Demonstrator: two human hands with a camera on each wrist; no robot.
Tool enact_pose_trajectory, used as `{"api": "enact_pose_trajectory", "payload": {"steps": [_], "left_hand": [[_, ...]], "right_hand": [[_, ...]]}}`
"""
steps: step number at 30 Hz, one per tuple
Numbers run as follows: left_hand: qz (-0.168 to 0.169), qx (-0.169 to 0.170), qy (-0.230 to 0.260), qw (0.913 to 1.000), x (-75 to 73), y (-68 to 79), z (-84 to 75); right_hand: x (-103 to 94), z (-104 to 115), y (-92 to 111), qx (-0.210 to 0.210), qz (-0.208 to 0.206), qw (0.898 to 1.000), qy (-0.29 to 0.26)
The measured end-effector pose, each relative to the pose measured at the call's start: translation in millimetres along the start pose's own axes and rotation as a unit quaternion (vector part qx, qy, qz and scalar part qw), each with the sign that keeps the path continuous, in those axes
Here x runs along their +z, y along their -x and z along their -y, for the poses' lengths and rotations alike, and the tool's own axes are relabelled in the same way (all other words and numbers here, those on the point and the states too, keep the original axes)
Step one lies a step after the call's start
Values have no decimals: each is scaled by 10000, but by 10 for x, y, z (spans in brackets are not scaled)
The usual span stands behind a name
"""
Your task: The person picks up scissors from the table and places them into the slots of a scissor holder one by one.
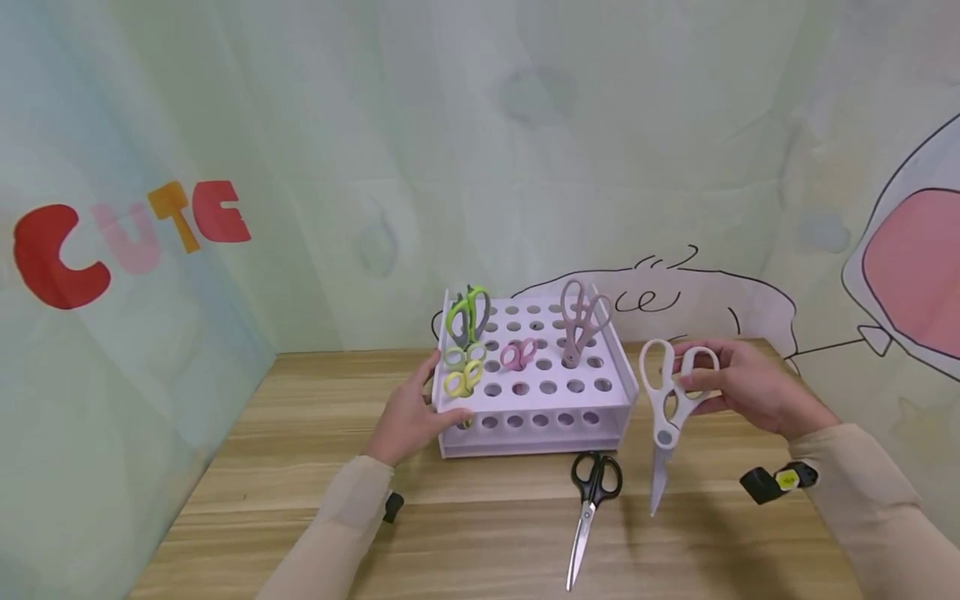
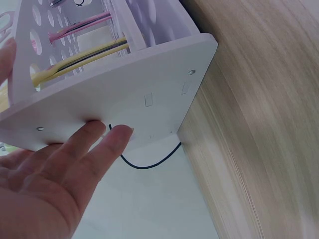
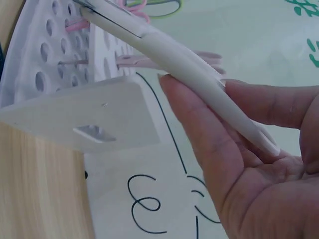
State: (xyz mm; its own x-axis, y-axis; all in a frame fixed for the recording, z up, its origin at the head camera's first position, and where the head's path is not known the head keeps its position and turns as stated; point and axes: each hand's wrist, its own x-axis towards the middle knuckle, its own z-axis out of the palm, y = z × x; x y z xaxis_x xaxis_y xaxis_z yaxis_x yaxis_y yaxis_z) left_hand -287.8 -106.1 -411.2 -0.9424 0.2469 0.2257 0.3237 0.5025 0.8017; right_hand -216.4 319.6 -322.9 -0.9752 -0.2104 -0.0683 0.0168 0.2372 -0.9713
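Observation:
My right hand (image 1: 738, 383) pinches the handle of a pair of white scissors (image 1: 666, 435) between thumb and fingers, right of the white rack (image 1: 528, 447). Its blades point down above the table. With my left hand (image 1: 408, 421) I hold the rack's left side, thumb over the front corner and fingers against the outer side panel (image 2: 144, 94). Handles stick up from the rack's holes: green-and-grey scissors (image 1: 468, 315), pale green scissors (image 1: 455, 358), yellow scissors (image 1: 463, 380), small pink scissors (image 1: 517, 355) and mauve scissors (image 1: 572, 333).
Black-handled scissors (image 1: 588, 504) lie on the wooden table (image 1: 300, 467) in front of the rack, blades toward me. A printed curtain (image 1: 337, 167) hangs behind the table. A black strap device (image 1: 780, 481) sits on my right wrist.

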Motion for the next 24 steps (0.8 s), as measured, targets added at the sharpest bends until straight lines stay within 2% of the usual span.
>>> {"api": "enact_pose_trajectory", "payload": {"steps": [6, 16, 20, 24], "left_hand": [[2, -35, 39, 10000, -8, -1, -20], [-18, -96, 109, 9999, 6, 29, -16], [-26, -53, 217, 9997, 6, 33, -20], [-46, -52, 242, 9997, 3, 39, -29]], "right_hand": [[126, 156, -97, -330, -354, 9988, 51], [315, 308, -220, -750, -825, 9907, -774], [400, 367, -259, -1000, -1132, 9807, -1242], [492, 405, -304, -1255, -1581, 9618, -1848]]}}
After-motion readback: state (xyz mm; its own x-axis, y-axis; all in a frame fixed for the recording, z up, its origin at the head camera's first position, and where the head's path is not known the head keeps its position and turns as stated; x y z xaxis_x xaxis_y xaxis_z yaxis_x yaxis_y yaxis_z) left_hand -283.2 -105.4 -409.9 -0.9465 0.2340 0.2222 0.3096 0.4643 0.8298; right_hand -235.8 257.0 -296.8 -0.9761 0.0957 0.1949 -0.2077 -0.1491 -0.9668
